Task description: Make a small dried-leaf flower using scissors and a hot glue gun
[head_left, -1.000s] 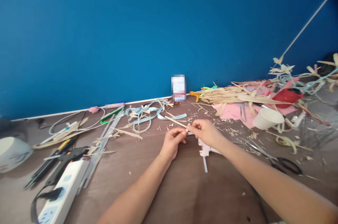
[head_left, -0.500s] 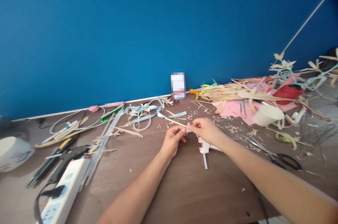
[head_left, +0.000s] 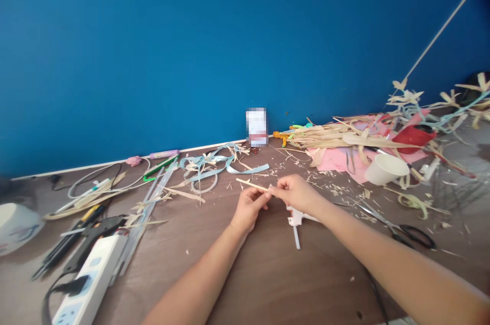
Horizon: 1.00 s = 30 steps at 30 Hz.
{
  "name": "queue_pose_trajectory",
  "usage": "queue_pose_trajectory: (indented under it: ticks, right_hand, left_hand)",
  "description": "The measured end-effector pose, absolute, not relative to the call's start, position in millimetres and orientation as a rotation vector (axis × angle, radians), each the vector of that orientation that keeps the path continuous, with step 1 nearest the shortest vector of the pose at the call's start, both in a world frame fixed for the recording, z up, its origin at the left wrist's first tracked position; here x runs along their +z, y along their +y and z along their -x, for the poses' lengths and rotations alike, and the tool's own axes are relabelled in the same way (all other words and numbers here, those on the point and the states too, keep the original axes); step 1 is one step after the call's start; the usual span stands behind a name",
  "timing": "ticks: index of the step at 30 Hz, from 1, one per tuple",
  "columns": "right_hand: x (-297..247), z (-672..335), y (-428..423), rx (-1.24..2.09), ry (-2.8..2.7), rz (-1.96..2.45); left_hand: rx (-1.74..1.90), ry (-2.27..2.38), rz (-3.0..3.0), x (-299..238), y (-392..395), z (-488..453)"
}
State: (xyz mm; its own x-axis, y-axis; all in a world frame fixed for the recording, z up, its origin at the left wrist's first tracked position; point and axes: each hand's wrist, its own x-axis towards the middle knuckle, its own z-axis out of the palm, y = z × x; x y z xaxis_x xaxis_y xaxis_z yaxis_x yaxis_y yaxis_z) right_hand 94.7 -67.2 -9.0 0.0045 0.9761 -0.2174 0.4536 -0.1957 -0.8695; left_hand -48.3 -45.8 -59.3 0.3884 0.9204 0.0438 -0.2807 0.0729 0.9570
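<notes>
Blue wall (head_left: 199,54) is rising behind a brown tabletop (head_left: 245,279). Left hand (head_left: 248,208) and right hand (head_left: 294,193) are meeting above it, both pinching a thin pale strip (head_left: 250,185) near its right end; its free end is pointing up-left, toward a light-blue ribbon (head_left: 248,169). White glue gun (head_left: 295,218) is lying beside the right wrist, partly hidden, its glue stick (head_left: 296,237) protruding. Black-handled scissors (head_left: 417,235) are resting farther right, white paper cup (head_left: 386,171) standing beyond them.
</notes>
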Motion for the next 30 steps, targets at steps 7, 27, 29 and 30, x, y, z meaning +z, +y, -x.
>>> queue_pose_trajectory:
  ticks: [7,27,29,30]
  right_hand:
    - [3.9,-105.4,-66.4,1.494,-1.332,1.579]
    - [-18.4,-87.7,-65.3,0.979,-1.497,1.527]
    - [-13.8,-90.2,-66.4,0.94,-1.544,1.591]
    - [-11.5,-91.0,-67.8,0.915,-1.571,1.629]
  left_hand:
    - [1.005,0.722,-1.246,-59.3,-45.3,46.9]
    - [1.017,0.766,-1.148,-58.8,-42.1,44.9]
    - [1.008,0.759,-1.139,-57.9,-42.8,45.2]
    - [1.012,0.757,-1.129,-57.7,-43.2,45.3]
